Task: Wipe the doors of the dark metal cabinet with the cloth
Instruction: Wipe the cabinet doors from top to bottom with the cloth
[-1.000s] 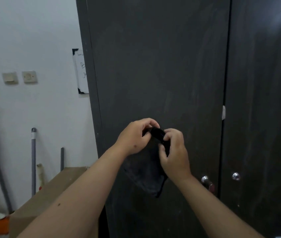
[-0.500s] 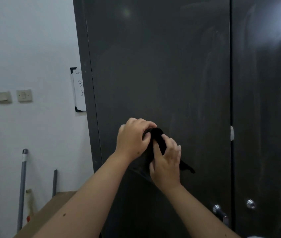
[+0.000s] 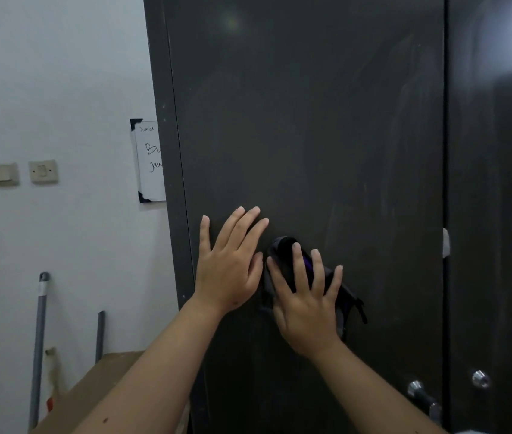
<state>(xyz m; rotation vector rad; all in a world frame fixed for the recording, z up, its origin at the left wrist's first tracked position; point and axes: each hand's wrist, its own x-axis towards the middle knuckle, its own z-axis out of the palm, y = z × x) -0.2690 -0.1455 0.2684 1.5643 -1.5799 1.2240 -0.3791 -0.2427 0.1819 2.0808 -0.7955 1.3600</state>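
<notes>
My right hand (image 3: 306,303) pressed cloth (image 3: 347,297) flat on left door (image 3: 311,120), fingers spread. Left hand (image 3: 229,264) open, flat beside. Cloth soft, light, bunches easily; best pinned under palm.

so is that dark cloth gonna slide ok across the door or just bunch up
The cloth looks soft and floppy: it sits bunched under the right hand, with loose ends hanging past it. Pushed flat-handed, it will probably drag and rumple rather than stay spread. The cabinet door looks smooth, so it should likely glide easily.
</notes>
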